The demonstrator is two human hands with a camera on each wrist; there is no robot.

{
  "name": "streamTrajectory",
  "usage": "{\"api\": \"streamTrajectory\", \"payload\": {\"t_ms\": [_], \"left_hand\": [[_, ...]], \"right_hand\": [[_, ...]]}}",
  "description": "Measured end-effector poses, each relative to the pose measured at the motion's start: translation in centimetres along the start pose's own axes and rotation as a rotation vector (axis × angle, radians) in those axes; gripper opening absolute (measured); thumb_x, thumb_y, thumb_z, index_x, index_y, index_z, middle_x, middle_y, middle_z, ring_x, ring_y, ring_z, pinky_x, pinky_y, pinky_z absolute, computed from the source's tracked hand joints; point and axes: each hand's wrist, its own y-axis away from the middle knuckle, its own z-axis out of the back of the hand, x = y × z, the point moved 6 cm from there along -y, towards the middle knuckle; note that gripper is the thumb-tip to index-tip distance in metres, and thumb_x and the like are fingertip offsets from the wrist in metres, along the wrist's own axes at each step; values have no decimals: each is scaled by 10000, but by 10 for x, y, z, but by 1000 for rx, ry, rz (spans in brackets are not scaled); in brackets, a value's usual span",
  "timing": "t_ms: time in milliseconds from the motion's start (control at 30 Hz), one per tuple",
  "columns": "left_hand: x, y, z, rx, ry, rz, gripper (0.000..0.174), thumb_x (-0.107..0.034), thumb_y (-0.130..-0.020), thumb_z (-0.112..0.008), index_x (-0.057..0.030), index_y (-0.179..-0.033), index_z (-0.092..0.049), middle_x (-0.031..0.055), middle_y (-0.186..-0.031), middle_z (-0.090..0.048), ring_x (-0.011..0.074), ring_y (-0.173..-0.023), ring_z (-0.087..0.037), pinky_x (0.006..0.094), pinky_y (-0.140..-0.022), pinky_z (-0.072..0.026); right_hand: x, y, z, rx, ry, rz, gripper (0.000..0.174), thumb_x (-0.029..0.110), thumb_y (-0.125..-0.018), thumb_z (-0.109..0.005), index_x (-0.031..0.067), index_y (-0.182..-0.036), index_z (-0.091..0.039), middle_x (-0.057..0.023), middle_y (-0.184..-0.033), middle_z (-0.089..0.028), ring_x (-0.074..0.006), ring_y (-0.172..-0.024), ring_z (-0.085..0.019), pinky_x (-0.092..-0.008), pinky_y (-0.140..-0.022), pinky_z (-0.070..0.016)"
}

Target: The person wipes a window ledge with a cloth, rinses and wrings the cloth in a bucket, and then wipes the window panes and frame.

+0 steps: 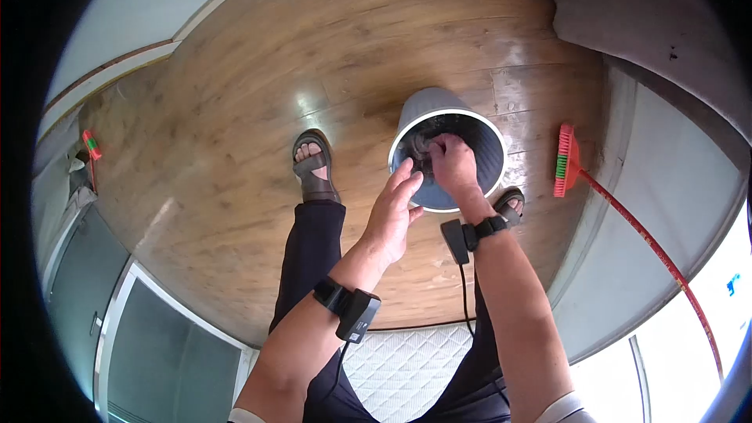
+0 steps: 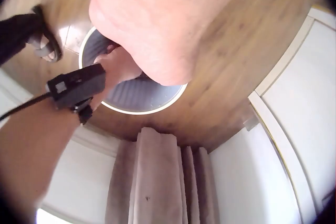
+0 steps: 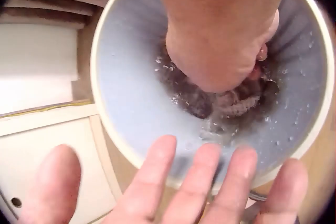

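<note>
While the bucket [image 1: 432, 103] is standing on the wooden floor [image 1: 211, 211] between the sandalled feet [image 1: 313, 158], dark wet material [image 3: 195, 102] is lying deep inside, too blurred to identify; the right hand [image 1: 454, 164] is reaching in, its fingertips hidden, so its grip cannot be told; the left hand [image 1: 389, 223] is hovering by the rim, opened wide, holding nothing.
</note>
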Motion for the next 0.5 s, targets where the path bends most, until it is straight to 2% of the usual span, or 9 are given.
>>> {"api": "streamTrajectory", "payload": {"t_ms": [67, 100, 167, 233, 267, 333, 367, 467, 500], "left_hand": [[2, -3, -1, -14, 37, 19, 704, -436, -992, -590, -220, -1604, -315, 37, -1639, -283, 278, -1483, -259, 488, -1110, -318], [0, -3, -3, -60, 46, 35, 678, -457, -1002, -579, -240, -1594, -330, 16, -1583, -377, 233, -1405, -373, 469, -1079, -359], [-4, -6, -8, -5, 99, 40, 655, -468, -1008, -572, -241, -1581, -352, 5, -1518, -451, 198, -1329, -441, 437, -1051, -391], [-13, -10, -16, 145, 205, -20, 572, -485, -1022, -555, -226, -1521, -449, -27, -1312, -621, 127, -1121, -592, 345, -974, -469], [-12, -11, -15, 150, 206, -16, 572, -485, -1022, -555, -226, -1521, -449, -27, -1312, -621, 127, -1121, -592, 345, -974, -469], [-3, -15, -10, 130, 228, 98, 531, -478, -1027, -550, -152, -1446, -534, -27, -1265, -639, 151, -1105, -618, 322, -987, -481], [0, -16, -9, 132, 222, 101, 531, -478, -1027, -550, -152, -1446, -534, -27, -1265, -639, 151, -1105, -618, 322, -987, -481], [4, -15, -13, 190, 151, 96, 570, -512, -1035, -515, -118, -1447, -514, -2, -1344, -614, 150, -1186, -583, 338, -1034, -443], [1, -7, -24, 198, 106, 53, 618, -540, -1036, -491, -104, -1473, -475, 21, -1400, -579, 148, -1240, -549, 357, -1069, -405]], "right_hand": [[19, 27, 16, -69, -329, 98, 230, 210, -959, -593, 14, -974, -711, -234, -964, -714, -414, -908, -701, -479, -776, -560], [24, 43, 17, -10, -425, 70, 219, 205, -974, -601, 7, -993, -692, -215, -931, -711, -376, -876, -702, -446, -770, -555], [34, 72, 25, 44, -520, 45, 212, 201, -989, -608, 0, -1012, -672, -196, -898, -709, -339, -843, -704, -413, -764, -549], [50, 97, 34, 186, -781, 92, 220, 200, -1043, -560, -10, -1048, -624, -141, -849, -665, -227, -808, -641, -358, -772, -524], [56, 108, 37, 228, -854, 78, 227, 205, -1071, -528, -11, -1054, -596, -100, -835, -616, -155, -830, -555, -330, -789, -497], [65, 113, 41, 215, -874, 114, 220, 196, -1049, -556, -17, -1024, -601, -151, -852, -658, -239, -786, -643, -390, -743, -522], [67, 112, 41, 209, -878, 112, 220, 196, -1049, -556, -17, -1024, -601, -151, -852, -658, -239, -786, -643, -390, -743, -522], [71, 89, 46, -119, -213, 205, 266, 256, -1039, -500, 27, -942, -594, -268, -850, -678, -478, -736, -660, -566, -648, -529], [50, 75, 34, -192, -154, 89, 318, 299, -1049, -464, 32, -925, -585, -278, -799, -677, -473, -730, -674, -567, -664, -543]]}}
